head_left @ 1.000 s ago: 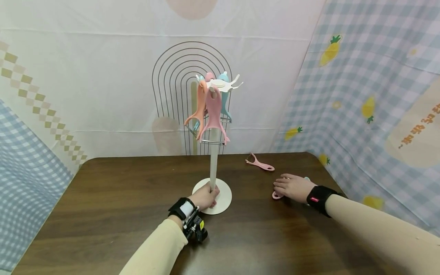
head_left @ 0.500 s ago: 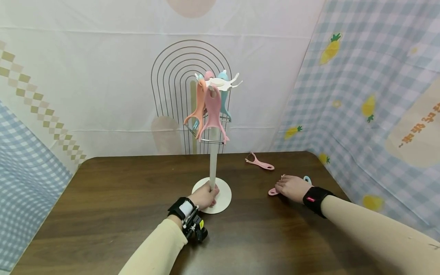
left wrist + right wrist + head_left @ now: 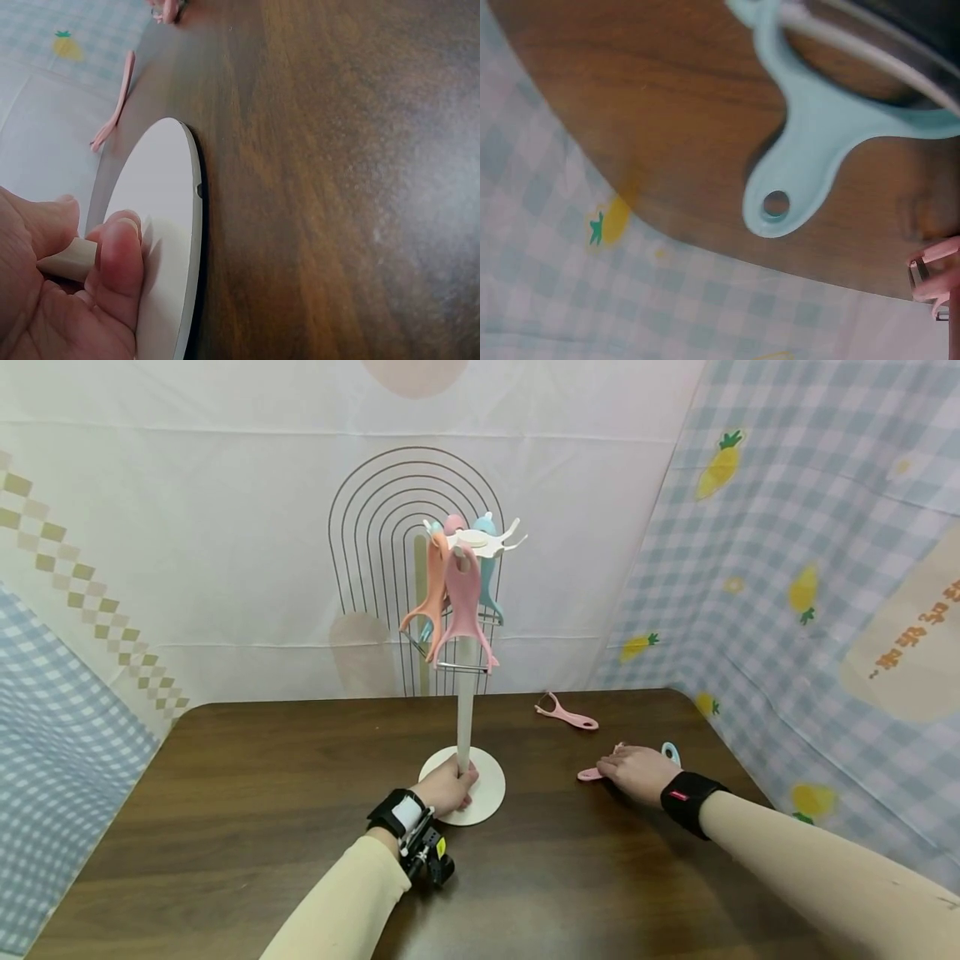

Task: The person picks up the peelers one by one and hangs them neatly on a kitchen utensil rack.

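Note:
My left hand point(image 3: 448, 787) grips the white pole point(image 3: 465, 718) of a stand just above its round base point(image 3: 489, 789); in the left wrist view thumb and fingers curl round the pole. Peelers hang from the stand's hooks: a pink one point(image 3: 463, 602) in front, an orange one point(image 3: 432, 602), a light blue one point(image 3: 487, 581), and others partly hidden. At the right, my right hand point(image 3: 639, 772) holds a pink peeler low over the table, its handle point(image 3: 589, 774) poking out leftward. Most of that peeler is hidden. Close to this wrist lies a light blue peeler point(image 3: 810, 142).
Another pink peeler point(image 3: 567, 717) lies near the back edge of the brown wooden table point(image 3: 300, 827). White hooks point(image 3: 513, 539) without peelers stick out on the stand's right. A white cloth hangs behind, and blue checked cloth point(image 3: 765, 552) borders the right side.
The right hand's pink peeler has turned and shifted a little left, its handle showing more. More of the light blue peeler is uncovered. My left hand keeps its grip on the pole.

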`<state>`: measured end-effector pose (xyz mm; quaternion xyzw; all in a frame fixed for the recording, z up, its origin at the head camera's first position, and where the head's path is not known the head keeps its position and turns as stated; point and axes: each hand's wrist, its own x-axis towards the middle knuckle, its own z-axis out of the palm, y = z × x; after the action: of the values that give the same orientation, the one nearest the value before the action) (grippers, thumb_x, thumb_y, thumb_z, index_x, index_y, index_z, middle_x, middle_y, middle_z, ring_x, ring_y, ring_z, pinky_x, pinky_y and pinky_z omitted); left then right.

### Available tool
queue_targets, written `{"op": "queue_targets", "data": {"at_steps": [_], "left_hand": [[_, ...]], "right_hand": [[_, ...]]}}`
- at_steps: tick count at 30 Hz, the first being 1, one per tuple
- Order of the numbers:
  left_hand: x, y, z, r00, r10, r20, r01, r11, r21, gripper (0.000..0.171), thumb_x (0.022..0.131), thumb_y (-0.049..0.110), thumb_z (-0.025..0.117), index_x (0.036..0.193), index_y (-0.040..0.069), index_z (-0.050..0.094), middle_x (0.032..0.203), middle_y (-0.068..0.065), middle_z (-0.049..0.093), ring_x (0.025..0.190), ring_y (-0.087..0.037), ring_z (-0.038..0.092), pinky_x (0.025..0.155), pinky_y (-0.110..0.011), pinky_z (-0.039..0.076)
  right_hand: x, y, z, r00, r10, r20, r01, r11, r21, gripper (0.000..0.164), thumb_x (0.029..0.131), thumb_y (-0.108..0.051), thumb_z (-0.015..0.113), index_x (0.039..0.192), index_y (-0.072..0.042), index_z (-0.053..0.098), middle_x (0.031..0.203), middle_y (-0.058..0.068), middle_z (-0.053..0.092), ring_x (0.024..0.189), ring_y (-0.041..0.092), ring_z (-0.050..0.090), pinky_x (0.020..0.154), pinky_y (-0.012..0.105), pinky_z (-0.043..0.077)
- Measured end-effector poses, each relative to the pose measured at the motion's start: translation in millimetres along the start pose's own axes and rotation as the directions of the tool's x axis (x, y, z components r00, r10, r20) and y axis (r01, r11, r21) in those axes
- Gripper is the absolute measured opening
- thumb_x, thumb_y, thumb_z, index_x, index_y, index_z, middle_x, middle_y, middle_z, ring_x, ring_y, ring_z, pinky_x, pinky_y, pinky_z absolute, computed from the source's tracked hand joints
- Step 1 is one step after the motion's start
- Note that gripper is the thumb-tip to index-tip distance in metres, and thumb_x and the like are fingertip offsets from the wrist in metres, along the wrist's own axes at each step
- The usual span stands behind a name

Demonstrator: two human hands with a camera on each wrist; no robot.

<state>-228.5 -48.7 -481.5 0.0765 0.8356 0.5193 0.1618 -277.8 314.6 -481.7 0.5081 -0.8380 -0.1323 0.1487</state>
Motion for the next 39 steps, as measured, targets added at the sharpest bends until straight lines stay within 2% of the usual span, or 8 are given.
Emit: {"op": "queue_targets", "data": {"at_steps": [7, 11, 14, 18, 20, 26, 31, 39], "left_hand": [[-1.8, 2.3, -0.2, 1.000, 0.001, 0.000, -0.001, 1.000, -0.012, 0.012, 0.103, 0.011, 0.044, 0.104, -0.001, 0.048, 0.075, -0.012, 0.054, 0.063, -0.018, 0.055, 0.059, -0.028, 0.051], [-2.0, 2.3, 0.1, 1.000, 0.007, 0.007, -0.007, 1.000, -0.006, 0.012, 0.103, 0.011, 0.044, 0.103, -0.001, 0.048, 0.074, -0.011, 0.054, 0.063, -0.018, 0.055, 0.059, -0.028, 0.050], [-1.6, 1.6, 0.1, 1.000, 0.007, 0.011, -0.007, 1.000, 0.002, 0.012, 0.103, 0.011, 0.044, 0.102, -0.001, 0.049, 0.074, -0.010, 0.053, 0.063, -0.018, 0.055, 0.059, -0.029, 0.050], [-1.3, 0.9, -0.2, 1.000, 0.007, 0.017, -0.008, 1.000, 0.005, 0.013, 0.103, 0.011, 0.044, 0.102, -0.001, 0.049, 0.075, -0.011, 0.054, 0.064, -0.020, 0.055, 0.060, -0.030, 0.051], [-1.1, 0.8, -0.3, 1.000, 0.006, 0.019, -0.006, 1.000, 0.002, 0.013, 0.103, 0.011, 0.044, 0.102, -0.001, 0.049, 0.075, -0.012, 0.054, 0.065, -0.020, 0.055, 0.060, -0.030, 0.051], [-1.3, 2.1, -1.2, 1.000, 0.005, 0.031, -0.004, 1.000, -0.018, 0.013, 0.104, 0.010, 0.043, 0.104, -0.002, 0.048, 0.077, -0.013, 0.054, 0.065, -0.019, 0.055, 0.061, -0.029, 0.051], [-2.6, 3.4, -2.0, 1.000, 0.005, 0.020, -0.005, 0.999, -0.040, 0.012, 0.104, 0.009, 0.042, 0.105, -0.002, 0.047, 0.076, -0.011, 0.052, 0.064, -0.019, 0.053, 0.061, -0.030, 0.051], [-2.0, 3.5, 0.4, 1.000, 0.004, 0.015, -0.004, 0.999, -0.040, 0.011, 0.103, 0.008, 0.043, 0.100, -0.001, 0.047, 0.074, -0.010, 0.051, 0.063, -0.018, 0.053, 0.060, -0.029, 0.048]], "right_hand": [[9.3, -2.7, -15.1, 0.993, 0.114, 0.009, -0.114, 0.993, 0.010, 0.020, 0.081, 0.002, 0.072, 0.097, -0.005, 0.062, 0.084, 0.006, 0.068, 0.078, 0.021, 0.065, 0.072, 0.038, 0.054], [23.8, 4.6, -35.7, 0.969, 0.229, -0.091, -0.222, 0.972, 0.080, 0.020, 0.084, 0.000, 0.070, 0.103, -0.004, 0.063, 0.076, 0.005, 0.063, 0.071, 0.021, 0.062, 0.064, 0.038, 0.053], [40.2, 13.3, -58.0, 0.928, 0.316, -0.195, -0.288, 0.944, 0.160, 0.028, 0.089, -0.002, 0.065, 0.117, -0.006, 0.064, 0.074, 0.003, 0.062, 0.064, 0.019, 0.059, 0.057, 0.037, 0.050], [61.7, 23.7, -89.9, 0.864, 0.398, -0.310, -0.337, 0.912, 0.233, 0.024, 0.092, -0.006, 0.064, 0.117, -0.007, 0.065, 0.077, 0.005, 0.065, 0.062, 0.022, 0.061, 0.054, 0.039, 0.048], [70.6, 26.8, -104.9, 0.837, 0.424, -0.346, -0.347, 0.900, 0.264, 0.013, 0.093, -0.008, 0.064, 0.106, -0.004, 0.065, 0.078, 0.008, 0.066, 0.065, 0.025, 0.063, 0.056, 0.041, 0.049], [92.3, 25.5, -148.2, 0.756, 0.526, -0.390, -0.386, 0.839, 0.383, 0.016, 0.095, -0.007, 0.061, 0.110, -0.001, 0.064, 0.092, 0.015, 0.069, 0.078, 0.029, 0.066, 0.065, 0.042, 0.050], [117.0, 23.3, -184.1, 0.676, 0.585, -0.449, -0.344, 0.789, 0.509, 0.020, 0.096, -0.008, 0.059, 0.115, -0.002, 0.062, 0.107, 0.016, 0.068, 0.096, 0.027, 0.067, 0.081, 0.039, 0.053], [157.3, 17.9, -232.6, 0.585, 0.587, -0.560, -0.262, 0.790, 0.555, 0.022, 0.097, -0.013, 0.059, 0.117, -0.004, 0.063, 0.110, 0.008, 0.069, 0.102, 0.017, 0.066, 0.088, 0.030, 0.051]]}}
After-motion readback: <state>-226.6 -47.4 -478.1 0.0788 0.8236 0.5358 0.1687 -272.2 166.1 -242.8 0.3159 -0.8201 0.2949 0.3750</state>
